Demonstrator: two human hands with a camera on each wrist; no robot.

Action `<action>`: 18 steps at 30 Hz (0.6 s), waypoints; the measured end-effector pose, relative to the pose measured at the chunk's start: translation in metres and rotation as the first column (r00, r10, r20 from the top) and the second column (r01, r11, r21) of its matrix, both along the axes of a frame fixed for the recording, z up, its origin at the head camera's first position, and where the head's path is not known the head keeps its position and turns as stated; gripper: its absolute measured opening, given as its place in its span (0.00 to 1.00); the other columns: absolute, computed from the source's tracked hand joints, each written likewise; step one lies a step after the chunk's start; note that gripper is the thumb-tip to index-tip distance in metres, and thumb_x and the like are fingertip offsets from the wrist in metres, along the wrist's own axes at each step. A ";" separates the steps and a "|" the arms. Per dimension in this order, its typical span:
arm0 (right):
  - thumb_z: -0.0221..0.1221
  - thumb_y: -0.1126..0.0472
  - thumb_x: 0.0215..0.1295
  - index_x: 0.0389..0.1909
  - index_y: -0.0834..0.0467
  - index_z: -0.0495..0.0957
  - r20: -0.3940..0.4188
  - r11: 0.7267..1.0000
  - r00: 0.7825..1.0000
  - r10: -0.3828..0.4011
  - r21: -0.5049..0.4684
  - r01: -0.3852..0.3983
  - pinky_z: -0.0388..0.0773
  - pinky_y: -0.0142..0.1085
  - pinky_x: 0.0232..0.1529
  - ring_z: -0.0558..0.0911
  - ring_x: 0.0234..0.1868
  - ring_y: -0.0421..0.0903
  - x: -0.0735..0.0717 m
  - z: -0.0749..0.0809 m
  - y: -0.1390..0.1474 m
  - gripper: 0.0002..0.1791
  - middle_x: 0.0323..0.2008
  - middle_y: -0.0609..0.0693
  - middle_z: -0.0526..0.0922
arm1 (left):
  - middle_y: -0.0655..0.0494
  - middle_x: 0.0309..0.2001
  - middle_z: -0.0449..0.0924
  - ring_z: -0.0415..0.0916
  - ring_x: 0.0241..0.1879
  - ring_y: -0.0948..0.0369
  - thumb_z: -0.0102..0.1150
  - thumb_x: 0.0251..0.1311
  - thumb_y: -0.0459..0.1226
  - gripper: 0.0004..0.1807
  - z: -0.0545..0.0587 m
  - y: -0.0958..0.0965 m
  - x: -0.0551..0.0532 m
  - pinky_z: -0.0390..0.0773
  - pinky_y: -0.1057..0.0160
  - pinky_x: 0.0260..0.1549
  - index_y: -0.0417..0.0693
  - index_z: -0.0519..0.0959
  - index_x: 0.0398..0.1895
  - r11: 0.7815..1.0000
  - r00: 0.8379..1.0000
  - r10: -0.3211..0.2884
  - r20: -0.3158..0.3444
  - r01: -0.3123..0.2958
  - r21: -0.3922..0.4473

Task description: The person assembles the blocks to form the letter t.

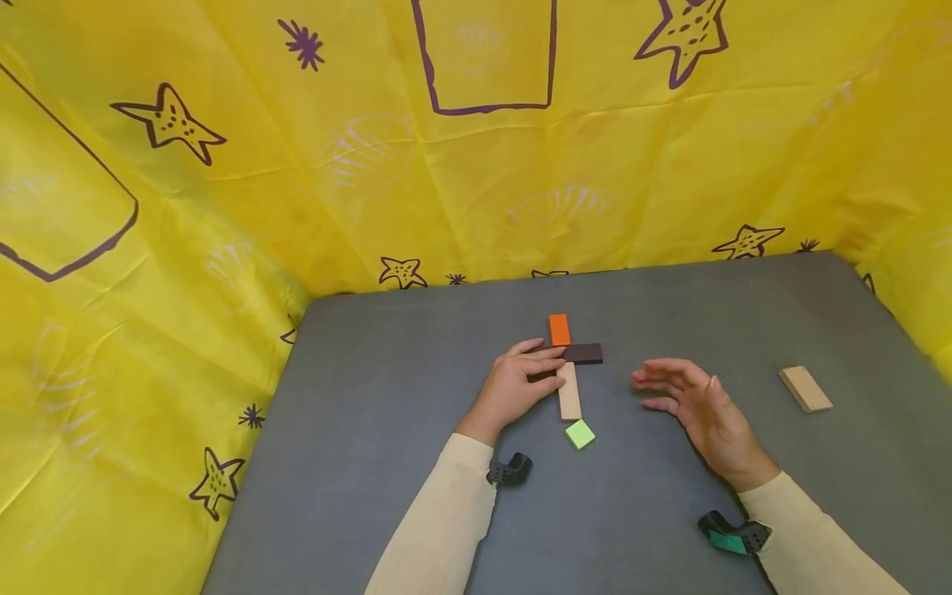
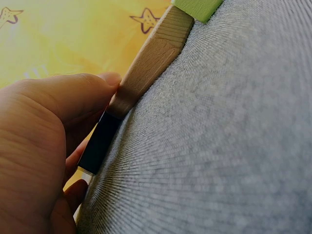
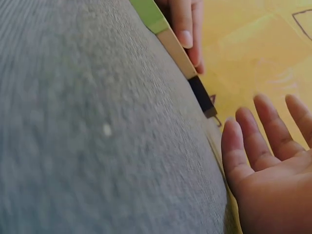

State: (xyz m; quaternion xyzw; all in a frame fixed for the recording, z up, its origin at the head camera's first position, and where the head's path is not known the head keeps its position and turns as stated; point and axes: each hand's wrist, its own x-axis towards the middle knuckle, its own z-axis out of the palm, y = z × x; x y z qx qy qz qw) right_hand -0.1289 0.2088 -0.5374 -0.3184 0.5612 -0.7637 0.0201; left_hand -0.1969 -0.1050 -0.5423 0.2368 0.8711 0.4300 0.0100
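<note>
Flat blocks lie in a cross-like row on the grey table: an orange block at the far end, a dark brown block set crosswise, a plain wooden block running toward the person, and a light green block turned cornerwise. My left hand reaches in from the left, its extended fingers over the dark block's left part, which they hide. The thumb tip is right at the wooden block in the left wrist view. To the right of the row, my right hand hovers with loosely spread fingers and holds nothing.
Another plain wooden block lies apart on the right side of the table. Yellow cloth with purple starfish drawings hangs along the back and both sides. Each wrist wears a dark strap device.
</note>
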 end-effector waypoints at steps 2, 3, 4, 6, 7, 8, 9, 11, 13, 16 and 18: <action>0.18 0.52 0.90 0.73 0.85 0.56 -0.004 1.000 1.000 -0.008 -0.010 0.008 0.78 0.46 0.64 0.76 0.69 0.61 0.000 -0.001 0.003 0.39 0.68 0.71 0.74 | 0.68 0.66 0.83 0.64 0.78 0.63 0.76 0.70 0.40 0.18 0.000 0.000 0.000 0.64 0.56 0.75 0.50 0.90 0.62 1.000 1.000 -0.002 0.000 0.002 -0.001; 0.18 0.52 0.90 0.73 0.85 0.56 -0.005 1.000 1.000 -0.014 -0.012 0.014 0.78 0.45 0.64 0.76 0.69 0.61 0.001 -0.001 0.005 0.39 0.68 0.71 0.74 | 0.69 0.66 0.83 0.64 0.78 0.63 0.76 0.70 0.40 0.18 0.000 0.000 0.000 0.64 0.55 0.75 0.50 0.90 0.62 1.000 1.000 -0.003 0.000 0.003 0.000; 0.18 0.52 0.89 0.73 0.85 0.56 -0.006 1.000 1.000 -0.018 -0.017 0.018 0.78 0.45 0.64 0.76 0.69 0.61 0.001 -0.002 0.007 0.39 0.68 0.71 0.75 | 0.69 0.66 0.83 0.64 0.78 0.63 0.76 0.70 0.40 0.18 0.000 0.000 0.000 0.64 0.55 0.75 0.50 0.90 0.62 1.000 1.000 -0.004 0.001 0.004 0.000; 0.18 0.52 0.89 0.74 0.84 0.56 -0.011 0.999 1.000 -0.022 -0.028 0.022 0.77 0.45 0.65 0.76 0.69 0.61 0.002 -0.002 0.011 0.39 0.69 0.71 0.74 | 0.69 0.66 0.83 0.64 0.78 0.63 0.76 0.70 0.40 0.19 0.000 0.001 0.000 0.64 0.55 0.75 0.51 0.90 0.62 1.000 1.000 -0.002 0.003 0.002 -0.001; 0.18 0.52 0.89 0.74 0.84 0.56 -0.013 0.999 1.000 -0.026 -0.033 0.025 0.77 0.45 0.65 0.76 0.69 0.61 0.002 -0.002 0.013 0.39 0.69 0.71 0.74 | 0.69 0.66 0.83 0.64 0.78 0.63 0.76 0.70 0.40 0.19 0.000 0.001 0.000 0.64 0.55 0.75 0.51 0.90 0.62 1.000 1.000 -0.002 0.004 0.002 -0.001; 0.19 0.52 0.89 0.74 0.84 0.56 -0.015 0.999 0.999 -0.029 -0.039 0.029 0.77 0.45 0.65 0.76 0.69 0.60 0.002 -0.002 0.015 0.39 0.69 0.71 0.75 | 0.69 0.66 0.83 0.64 0.78 0.63 0.76 0.70 0.40 0.19 0.000 0.001 0.000 0.65 0.55 0.75 0.51 0.90 0.62 1.000 1.000 -0.001 0.005 0.001 0.001; 0.19 0.52 0.89 0.74 0.83 0.56 -0.020 0.998 0.999 -0.030 -0.049 0.029 0.77 0.45 0.65 0.76 0.69 0.60 0.002 -0.003 0.017 0.39 0.69 0.70 0.75 | 0.68 0.66 0.83 0.64 0.77 0.63 0.76 0.70 0.40 0.18 0.000 0.001 0.000 0.65 0.55 0.75 0.50 0.90 0.62 1.000 1.000 -0.001 0.005 0.001 0.004; 0.19 0.52 0.89 0.75 0.82 0.57 -0.030 0.997 0.999 -0.035 -0.073 0.033 0.76 0.44 0.65 0.76 0.69 0.60 0.002 -0.004 0.021 0.39 0.69 0.70 0.75 | 0.68 0.66 0.83 0.64 0.77 0.63 0.76 0.70 0.40 0.18 0.000 0.001 0.000 0.65 0.56 0.75 0.50 0.90 0.62 1.000 1.000 -0.001 0.005 0.001 0.004; 0.20 0.53 0.90 0.75 0.82 0.58 -0.040 0.994 0.998 -0.046 -0.100 0.041 0.76 0.44 0.65 0.75 0.69 0.59 0.002 -0.005 0.025 0.37 0.69 0.69 0.75 | 0.67 0.66 0.83 0.64 0.77 0.63 0.76 0.70 0.40 0.18 0.000 0.001 0.000 0.65 0.56 0.75 0.50 0.90 0.61 1.000 1.000 0.000 0.007 0.000 0.006; 0.21 0.56 0.90 0.75 0.82 0.58 -0.054 0.989 0.996 -0.065 -0.135 0.057 0.75 0.43 0.65 0.75 0.70 0.59 0.002 -0.007 0.031 0.35 0.69 0.69 0.75 | 0.68 0.66 0.83 0.64 0.78 0.63 0.76 0.70 0.40 0.19 0.000 0.000 0.000 0.64 0.57 0.75 0.50 0.90 0.62 1.000 1.000 0.001 0.012 -0.001 0.003; 0.22 0.58 0.89 0.75 0.82 0.58 -0.061 0.986 0.995 -0.079 -0.151 0.069 0.75 0.43 0.65 0.75 0.70 0.59 0.003 -0.008 0.035 0.34 0.69 0.70 0.76 | 0.68 0.66 0.83 0.63 0.78 0.64 0.76 0.70 0.40 0.19 0.000 0.000 0.000 0.64 0.57 0.75 0.51 0.90 0.62 1.000 1.000 0.002 0.017 -0.002 0.002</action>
